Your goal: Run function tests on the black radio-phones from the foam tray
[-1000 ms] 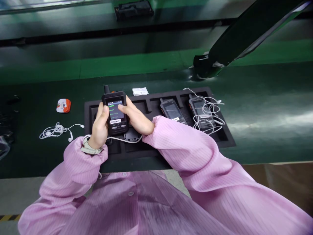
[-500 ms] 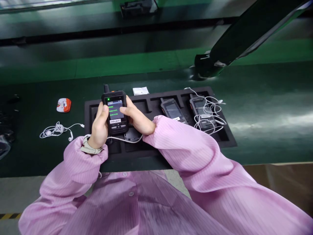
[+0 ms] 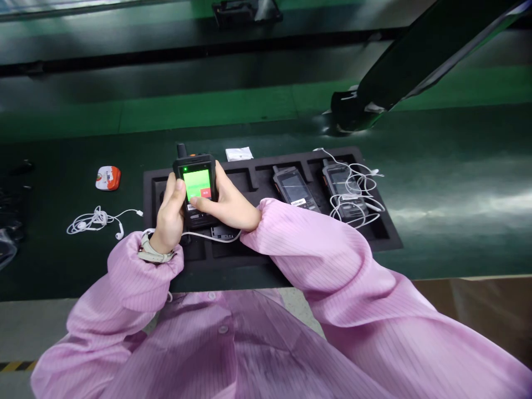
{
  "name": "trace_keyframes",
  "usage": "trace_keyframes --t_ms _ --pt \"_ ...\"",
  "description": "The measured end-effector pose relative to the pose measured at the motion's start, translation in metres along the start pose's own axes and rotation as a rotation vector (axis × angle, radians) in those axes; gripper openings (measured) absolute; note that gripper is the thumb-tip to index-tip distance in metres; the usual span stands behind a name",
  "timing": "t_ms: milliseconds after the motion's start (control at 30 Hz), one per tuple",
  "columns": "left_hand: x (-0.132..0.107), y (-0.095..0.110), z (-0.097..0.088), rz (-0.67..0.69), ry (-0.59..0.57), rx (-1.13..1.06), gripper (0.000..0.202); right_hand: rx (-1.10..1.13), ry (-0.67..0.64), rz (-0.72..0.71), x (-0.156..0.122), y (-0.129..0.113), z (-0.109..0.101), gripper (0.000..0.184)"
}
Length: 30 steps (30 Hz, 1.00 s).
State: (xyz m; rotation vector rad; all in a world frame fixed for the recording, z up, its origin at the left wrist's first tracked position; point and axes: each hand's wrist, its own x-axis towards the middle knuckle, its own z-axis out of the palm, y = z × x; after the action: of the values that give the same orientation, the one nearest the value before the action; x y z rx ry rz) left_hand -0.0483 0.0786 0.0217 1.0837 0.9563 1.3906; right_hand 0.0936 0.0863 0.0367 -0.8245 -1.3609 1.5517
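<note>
Both hands hold a black handheld radio phone [image 3: 196, 187] upright over the left end of a black foam tray [image 3: 382, 227]. Its screen glows green with a small red patch. My left hand [image 3: 169, 216] wraps the device's left side, thumb by the screen edge. My right hand [image 3: 226, 202] cups the right side, with its thumb pressed just under the screen. A white cable [image 3: 216, 238] runs beneath my hands. Two more black handsets [image 3: 296, 188] [image 3: 343, 191] lie in tray slots to the right, the far one under a tangle of white earphone wire [image 3: 361, 191].
A dark green conveyor belt [image 3: 457, 183] carries the tray. White earphones [image 3: 95, 220] and an orange and white tag [image 3: 108, 178] lie to the left. A small white packet [image 3: 239, 154] sits behind the tray. A black angled arm [image 3: 399, 72] rises at the upper right.
The phone's screen went from a dark menu with text to a solid green display. My right thumb slid down from the screen to its lower edge.
</note>
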Motion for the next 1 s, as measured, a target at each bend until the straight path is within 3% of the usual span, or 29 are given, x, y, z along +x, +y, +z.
trace_keyframes --t_ms 267,567,1000 --pt "-0.001 0.001 0.0 -0.049 -0.038 -0.058 0.033 0.081 0.003 0.056 -0.003 -0.008 -0.003 0.045" --pt "-0.002 0.005 0.003 -0.089 -0.041 -0.056 0.038 0.106 0.034 0.057 0.005 0.004 -0.002 0.046" --pt "-0.002 0.004 0.002 -0.07 -0.028 -0.046 0.035 0.082 0.015 0.07 0.0 -0.003 -0.002 0.046"
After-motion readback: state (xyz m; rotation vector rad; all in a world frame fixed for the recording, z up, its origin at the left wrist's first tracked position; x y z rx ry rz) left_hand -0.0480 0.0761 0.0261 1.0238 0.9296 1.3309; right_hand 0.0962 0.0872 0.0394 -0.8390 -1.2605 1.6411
